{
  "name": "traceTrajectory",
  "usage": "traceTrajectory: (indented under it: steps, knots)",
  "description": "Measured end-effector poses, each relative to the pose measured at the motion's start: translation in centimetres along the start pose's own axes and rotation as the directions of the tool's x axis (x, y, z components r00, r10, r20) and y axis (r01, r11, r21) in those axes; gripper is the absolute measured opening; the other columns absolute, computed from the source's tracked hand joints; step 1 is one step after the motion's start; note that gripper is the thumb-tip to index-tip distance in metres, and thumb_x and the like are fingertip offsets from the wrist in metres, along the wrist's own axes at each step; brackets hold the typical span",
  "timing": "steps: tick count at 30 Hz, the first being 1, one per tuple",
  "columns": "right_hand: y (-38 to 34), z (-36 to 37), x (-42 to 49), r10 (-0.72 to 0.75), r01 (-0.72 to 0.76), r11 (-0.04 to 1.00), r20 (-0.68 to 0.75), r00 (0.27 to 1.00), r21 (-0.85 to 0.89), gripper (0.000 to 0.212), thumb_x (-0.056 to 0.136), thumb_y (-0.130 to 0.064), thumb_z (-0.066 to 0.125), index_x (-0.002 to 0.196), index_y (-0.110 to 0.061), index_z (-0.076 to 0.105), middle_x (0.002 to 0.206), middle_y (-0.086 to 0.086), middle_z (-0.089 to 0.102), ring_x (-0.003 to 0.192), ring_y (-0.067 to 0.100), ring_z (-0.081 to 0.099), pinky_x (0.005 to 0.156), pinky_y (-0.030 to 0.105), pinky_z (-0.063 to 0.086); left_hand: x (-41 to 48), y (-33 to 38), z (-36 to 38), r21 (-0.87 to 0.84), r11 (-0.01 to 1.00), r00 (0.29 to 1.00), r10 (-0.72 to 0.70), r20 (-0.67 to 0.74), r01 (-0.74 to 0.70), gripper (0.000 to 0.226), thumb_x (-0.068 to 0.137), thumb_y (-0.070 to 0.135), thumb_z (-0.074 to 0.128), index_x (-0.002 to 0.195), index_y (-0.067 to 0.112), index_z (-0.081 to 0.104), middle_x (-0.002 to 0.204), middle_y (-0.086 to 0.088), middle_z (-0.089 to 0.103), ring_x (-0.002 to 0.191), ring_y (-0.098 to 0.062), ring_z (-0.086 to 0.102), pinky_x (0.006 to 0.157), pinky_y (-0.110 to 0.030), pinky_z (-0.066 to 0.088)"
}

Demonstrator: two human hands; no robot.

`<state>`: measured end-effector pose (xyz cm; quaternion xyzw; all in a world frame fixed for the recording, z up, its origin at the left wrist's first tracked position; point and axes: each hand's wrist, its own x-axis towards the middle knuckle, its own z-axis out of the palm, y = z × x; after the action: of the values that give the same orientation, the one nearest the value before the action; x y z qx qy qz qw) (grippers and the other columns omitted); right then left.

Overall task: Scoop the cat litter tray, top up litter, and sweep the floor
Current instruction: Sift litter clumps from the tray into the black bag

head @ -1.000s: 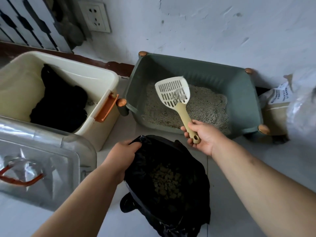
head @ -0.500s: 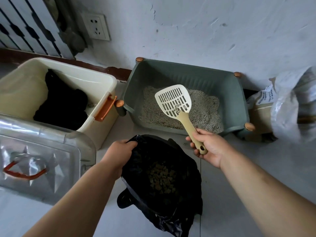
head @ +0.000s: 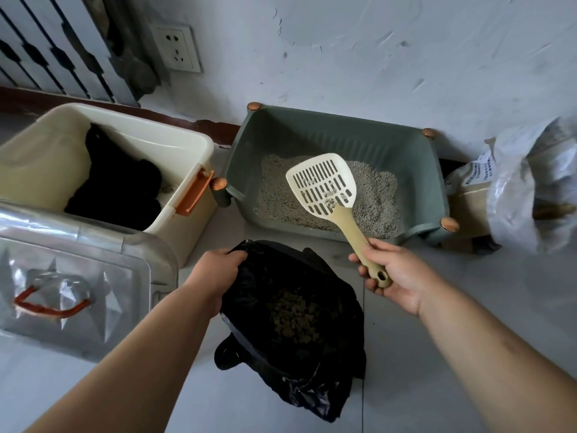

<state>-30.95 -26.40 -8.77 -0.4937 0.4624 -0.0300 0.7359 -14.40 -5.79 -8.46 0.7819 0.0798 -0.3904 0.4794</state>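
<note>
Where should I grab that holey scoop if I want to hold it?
Take the scoop by its long tan handle, near the end, coming from the near side as the right hand does. The handle is narrow and points toward you; the wide slotted head hangs over the litter tray.

cream slotted scoop (head: 323, 185) tilted above grey litter (head: 281, 195) in green tray (head: 312, 135)

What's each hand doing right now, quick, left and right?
Left hand: closed, gripping the rim of the black bag.
Right hand: closed, holding the scoop by its handle, over the litter tray.
</note>
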Motion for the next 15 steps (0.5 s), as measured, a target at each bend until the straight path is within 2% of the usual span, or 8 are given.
traceTrajectory:
  steps: [4,7,9,12,15]
  knots:
    - [1.0,-0.7,-1.8,-0.018,0.032,0.99,0.102,0.995,-0.136,0.024,0.094,-0.01,0.056,0.11,-0.024,0.067,0.083,0.002,0.072,0.063,0.01,0.059,0.049,0.019,0.042,0.3,-0.1,-0.5,-0.047,0.998,0.998,-0.034,-0.06,0.032,0.014,0.091,0.014,0.06,0.09,0.003,0.069,0.087,-0.019,0.07,0.077,-0.034,0.068,0.076,-0.043,0.058]
    - [2.1,-1.5,-3.1,0.034,0.014,0.967,0.182,0.983,-0.256,0.027,0.091,-0.01,0.058,0.112,-0.026,0.067,0.084,0.003,0.072,0.065,0.009,0.06,0.054,0.021,0.043,0.8,-0.3,-0.6,-0.069,0.993,0.991,-0.102,-0.086,0.096,0.018,0.088,0.018,0.064,0.09,0.001,0.07,0.092,-0.022,0.071,0.086,-0.038,0.07,0.082,-0.05,0.057]
    - [2.7,-2.3,-3.7,0.077,0.002,0.95,0.239,0.968,-0.314,0.029,0.09,-0.009,0.058,0.114,-0.025,0.067,0.086,0.005,0.071,0.067,0.01,0.06,0.056,0.022,0.043,1.0,-0.7,-0.6,-0.09,0.986,0.985,-0.151,-0.085,0.143,0.022,0.089,0.02,0.065,0.09,-0.001,0.069,0.09,-0.022,0.072,0.084,-0.038,0.071,0.081,-0.049,0.059]
    - [3.4,-3.5,-4.4,0.121,-0.003,0.914,0.266,0.956,-0.406,0.033,0.09,-0.005,0.058,0.114,-0.026,0.067,0.088,0.006,0.072,0.072,0.012,0.061,0.058,0.023,0.047,1.4,-1.3,-0.7,-0.159,0.969,0.977,-0.202,-0.064,0.19,0.025,0.091,0.023,0.065,0.096,-0.001,0.068,0.087,-0.019,0.072,0.075,-0.034,0.07,0.074,-0.045,0.06]
    - [3.7,-4.5,-4.6,0.09,0.055,0.828,0.228,0.97,-0.559,0.035,0.089,0.0,0.06,0.11,-0.028,0.068,0.087,0.002,0.073,0.075,0.011,0.064,0.064,0.024,0.049,1.6,-1.6,-0.7,-0.225,0.957,0.978,-0.201,-0.059,0.183,0.022,0.094,0.023,0.062,0.096,0.001,0.066,0.086,-0.016,0.071,0.073,-0.031,0.068,0.064,-0.037,0.057]
